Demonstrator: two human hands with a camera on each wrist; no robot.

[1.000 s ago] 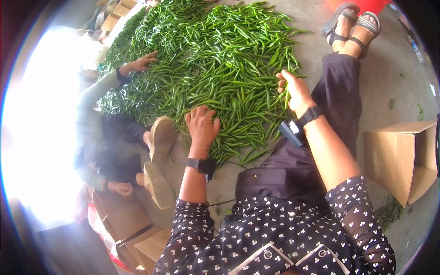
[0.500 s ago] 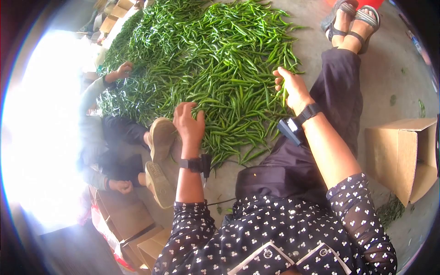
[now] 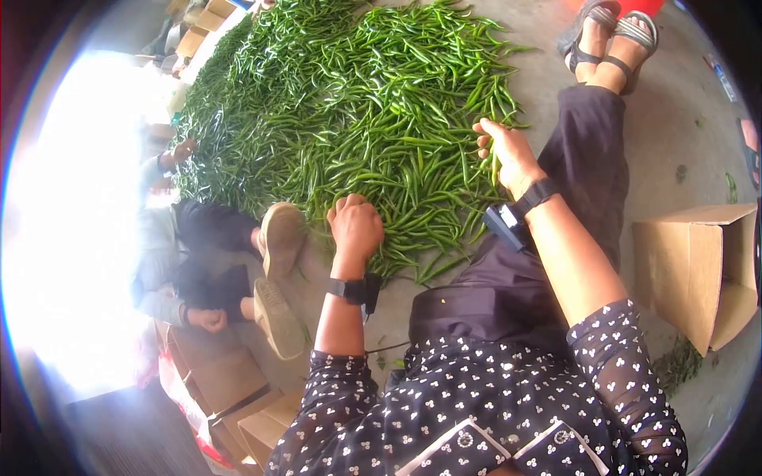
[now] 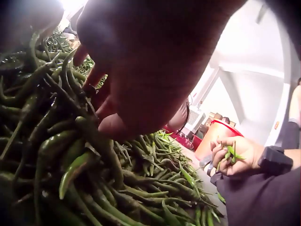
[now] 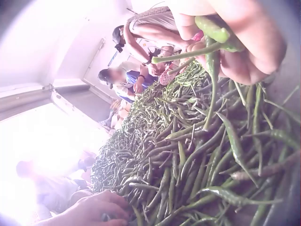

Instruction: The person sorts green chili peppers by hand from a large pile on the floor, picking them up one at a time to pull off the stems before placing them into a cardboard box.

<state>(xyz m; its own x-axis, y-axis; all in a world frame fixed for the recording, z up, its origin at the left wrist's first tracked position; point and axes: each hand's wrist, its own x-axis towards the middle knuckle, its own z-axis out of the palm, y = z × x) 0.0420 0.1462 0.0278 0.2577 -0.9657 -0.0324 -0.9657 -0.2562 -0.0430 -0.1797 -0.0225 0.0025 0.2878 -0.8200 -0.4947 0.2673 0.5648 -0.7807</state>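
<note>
A broad heap of green chili peppers (image 3: 397,151) covers the floor in front of me. My right hand (image 3: 512,155) is raised at the heap's right side, its fingers curled round a few green chilies (image 5: 214,40); their stalks stick out in the right wrist view. At the heap's near edge, my left hand (image 3: 355,228) reaches down with bent fingers among the peppers. In the left wrist view its thumb (image 4: 112,126) and fingertips close in on a chili (image 4: 99,141), partly hidden by the hand's shadow.
Another person's shoes (image 3: 279,242) and legs lie left of the heap, with one hand (image 3: 184,151) at its far-left side. Cardboard boxes stand at right (image 3: 683,270) and lower left (image 3: 218,369). Beyond my sandals (image 3: 591,40) is a red tub (image 4: 218,136). More people sit across the heap.
My left hand lifted leftward with spread fingers, then came back down right onto the heap's edge, fingers bent. The other person's hand drew back left. My right hand stayed nearly still with its chilies.
</note>
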